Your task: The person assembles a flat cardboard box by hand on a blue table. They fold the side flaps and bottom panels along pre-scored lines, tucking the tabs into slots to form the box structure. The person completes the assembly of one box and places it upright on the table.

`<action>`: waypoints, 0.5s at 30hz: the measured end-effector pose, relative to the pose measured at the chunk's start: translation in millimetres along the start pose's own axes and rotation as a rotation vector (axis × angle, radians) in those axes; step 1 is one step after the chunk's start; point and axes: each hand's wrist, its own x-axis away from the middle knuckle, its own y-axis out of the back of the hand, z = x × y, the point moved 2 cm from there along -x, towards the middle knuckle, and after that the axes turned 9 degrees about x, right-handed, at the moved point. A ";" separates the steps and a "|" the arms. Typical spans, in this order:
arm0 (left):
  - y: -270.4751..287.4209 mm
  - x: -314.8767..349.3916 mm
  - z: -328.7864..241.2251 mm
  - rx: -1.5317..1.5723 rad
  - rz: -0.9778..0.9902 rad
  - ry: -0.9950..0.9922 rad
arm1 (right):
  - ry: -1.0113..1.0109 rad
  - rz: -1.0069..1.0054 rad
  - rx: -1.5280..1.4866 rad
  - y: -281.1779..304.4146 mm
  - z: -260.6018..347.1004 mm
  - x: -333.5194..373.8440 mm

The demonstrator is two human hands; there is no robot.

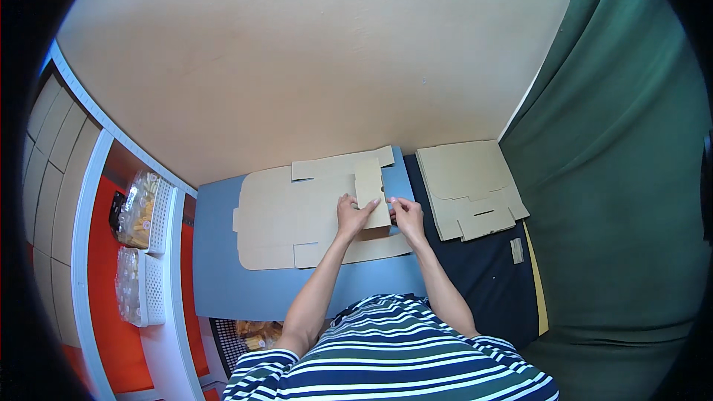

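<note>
A brown cardboard box blank (290, 215) lies spread on the blue-grey tabletop, with its rounded lid end to the left. Toward its right end a folded panel (369, 178) stands up from the sheet. My left hand (353, 217) grips this panel from the left, the thumb across its face and the fingers partly hidden behind it. My right hand (408, 218) is at the panel's right edge, thumb and forefinger closed on the cardboard there. Long side flaps stretch along the blank's far and near edges.
Flat cardboard blanks (468, 186) are stacked on a black surface (475, 282) to the right, beside a green curtain (609, 178). White shelves (167, 289) with perforated baskets (152, 289) of bagged goods stand left. A dark crate (229, 338) sits below the table's near edge (252, 317).
</note>
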 end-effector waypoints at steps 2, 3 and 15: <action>13.9 -3.0 7.4 -0.039 0.017 0.038 | 0.066 0.000 0.035 -12.8 -5.6 0.6; 20.5 -2.8 5.0 -0.080 0.010 0.036 | 0.100 -0.004 0.055 -15.2 -5.7 1.4; 28.0 53.9 -38.5 -0.674 -0.205 -0.185 | 0.299 0.056 0.487 -25.9 -23.9 9.7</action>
